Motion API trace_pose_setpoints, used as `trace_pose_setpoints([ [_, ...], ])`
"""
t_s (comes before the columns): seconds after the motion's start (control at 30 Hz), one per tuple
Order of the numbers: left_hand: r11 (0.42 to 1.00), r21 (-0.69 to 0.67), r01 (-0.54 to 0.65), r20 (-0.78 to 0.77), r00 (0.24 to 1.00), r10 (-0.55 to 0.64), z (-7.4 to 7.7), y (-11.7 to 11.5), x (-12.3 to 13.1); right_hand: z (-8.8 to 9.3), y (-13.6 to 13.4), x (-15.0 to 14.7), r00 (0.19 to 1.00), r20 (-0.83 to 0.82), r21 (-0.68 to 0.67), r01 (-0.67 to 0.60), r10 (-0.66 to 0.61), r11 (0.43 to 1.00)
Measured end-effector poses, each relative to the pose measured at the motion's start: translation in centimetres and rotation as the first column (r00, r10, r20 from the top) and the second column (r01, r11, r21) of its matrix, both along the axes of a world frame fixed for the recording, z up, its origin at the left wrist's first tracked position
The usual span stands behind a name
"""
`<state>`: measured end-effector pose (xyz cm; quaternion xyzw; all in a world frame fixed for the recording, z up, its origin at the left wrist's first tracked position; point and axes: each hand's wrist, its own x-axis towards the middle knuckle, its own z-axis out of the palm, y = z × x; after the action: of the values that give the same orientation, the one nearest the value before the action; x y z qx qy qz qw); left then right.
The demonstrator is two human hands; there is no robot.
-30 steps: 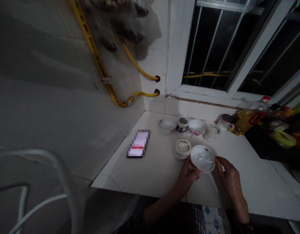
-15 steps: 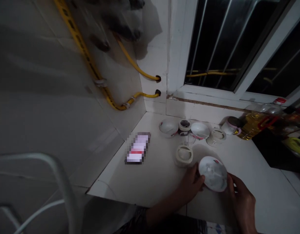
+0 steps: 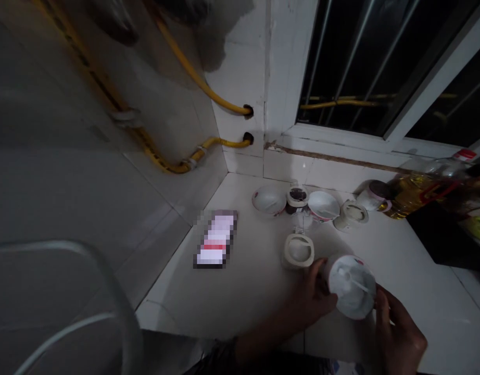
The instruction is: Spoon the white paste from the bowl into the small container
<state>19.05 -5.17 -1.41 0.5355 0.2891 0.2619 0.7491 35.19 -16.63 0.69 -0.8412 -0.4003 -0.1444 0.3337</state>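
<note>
Above the counter, a small white bowl (image 3: 352, 299) with a red mark near its rim is held between both hands, its inside tilted toward me. A pale, thin, spoon-like piece shows inside it. My left hand (image 3: 318, 294) grips the bowl's left side, thumb at the rim. On the opposite edge, my right hand (image 3: 400, 325) closes its fingers; some are hidden. Just beyond the left hand stands a clear jar with a cream lid (image 3: 298, 251). Farther back are a white bowl (image 3: 268, 200), a jar with dark contents (image 3: 297, 198) and another bowl (image 3: 324, 205).
A second cream-lidded jar (image 3: 351, 214), a mug (image 3: 373, 196) and an oil bottle (image 3: 409, 192) line the back right, near a black box (image 3: 439, 234). A blurred, lit phone (image 3: 215, 239) lies left on the white counter (image 3: 248, 291). Yellow pipes (image 3: 146, 148) run along the wall.
Both hands and the bowl have shifted slightly right and down in view. The bowl is turned a little, so the pale piece inside shows more clearly. The camera view has also shifted.
</note>
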Motion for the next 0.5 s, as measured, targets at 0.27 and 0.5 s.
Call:
trace_pose_setpoints([
  [0.27,0.987,-0.128,0.1,0.048,0.994,-0.095,1.2,-0.9,-0.8,1.9,0.4,-0.2,0.867,0.49,0.038,-0.117,0.083,0.992],
  [0.5,0.99,-0.043,0.136,0.066,0.989,-0.133,1.8,-1.1,-2.1,4.9,1.0,-2.7,0.736,0.66,-0.017,-0.183,0.149,0.983],
])
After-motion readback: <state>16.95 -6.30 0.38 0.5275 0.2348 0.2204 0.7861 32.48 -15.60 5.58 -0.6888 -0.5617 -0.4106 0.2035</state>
